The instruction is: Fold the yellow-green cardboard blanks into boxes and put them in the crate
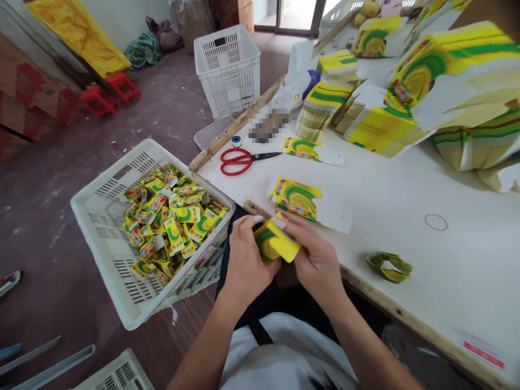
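Note:
A small yellow and green cardboard box (270, 244) is between my two hands, just over the table's near edge, with a yellow flap sticking out. My left hand (247, 254) wraps around its left side. On the other side, my right hand (314, 254) pinches it near the top, fingers closed. Just beyond my hands, flat printed box blanks (298, 197) lie on the white table (385, 206). To my left, a white plastic crate (101, 227) holds many folded yellow boxes (174, 235).
Red-handled scissors (238, 161) and a small blue-topped spool (236, 141) lie near the table's left edge. Stacked box blanks (377, 127) fill the far right. A green ring-shaped strip (389, 266) and a rubber band (436, 222) rest rightward. Another white crate (231, 70) stands on the floor.

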The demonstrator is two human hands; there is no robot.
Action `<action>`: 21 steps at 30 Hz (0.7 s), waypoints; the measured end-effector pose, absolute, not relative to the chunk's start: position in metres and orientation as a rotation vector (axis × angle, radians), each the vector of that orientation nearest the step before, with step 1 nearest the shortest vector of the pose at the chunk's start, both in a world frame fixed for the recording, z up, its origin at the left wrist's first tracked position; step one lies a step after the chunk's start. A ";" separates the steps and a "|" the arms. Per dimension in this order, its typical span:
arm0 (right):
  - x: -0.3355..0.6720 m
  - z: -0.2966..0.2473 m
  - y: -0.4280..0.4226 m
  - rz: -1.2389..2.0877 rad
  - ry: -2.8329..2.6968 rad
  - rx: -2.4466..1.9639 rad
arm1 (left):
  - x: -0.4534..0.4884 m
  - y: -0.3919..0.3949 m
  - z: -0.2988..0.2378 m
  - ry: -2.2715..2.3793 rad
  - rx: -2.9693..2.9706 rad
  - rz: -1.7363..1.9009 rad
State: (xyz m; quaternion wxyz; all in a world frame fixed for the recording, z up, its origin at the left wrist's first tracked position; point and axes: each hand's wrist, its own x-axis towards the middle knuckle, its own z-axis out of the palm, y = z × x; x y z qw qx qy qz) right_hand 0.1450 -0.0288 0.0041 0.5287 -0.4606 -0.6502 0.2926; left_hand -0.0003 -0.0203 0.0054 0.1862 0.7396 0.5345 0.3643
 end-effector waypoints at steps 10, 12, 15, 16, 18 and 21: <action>0.178 0.007 -0.015 0.851 -1.913 -1.055 | -0.025 -0.010 0.028 1.404 2.185 0.814; 0.182 0.010 -0.013 0.918 -1.896 -1.032 | -0.026 -0.007 0.032 1.381 2.212 0.782; 0.175 0.011 -0.013 0.944 -1.776 -1.073 | -0.023 -0.004 0.035 1.380 2.245 0.808; 0.170 0.010 -0.014 0.941 -1.728 -1.088 | -0.021 -0.005 0.034 1.392 2.235 0.827; 0.159 0.007 -0.017 0.949 -1.650 -1.089 | -0.017 -0.007 0.030 1.403 2.158 0.869; 0.152 0.001 -0.018 1.014 -1.511 -1.005 | -0.016 -0.011 0.021 1.365 1.735 1.096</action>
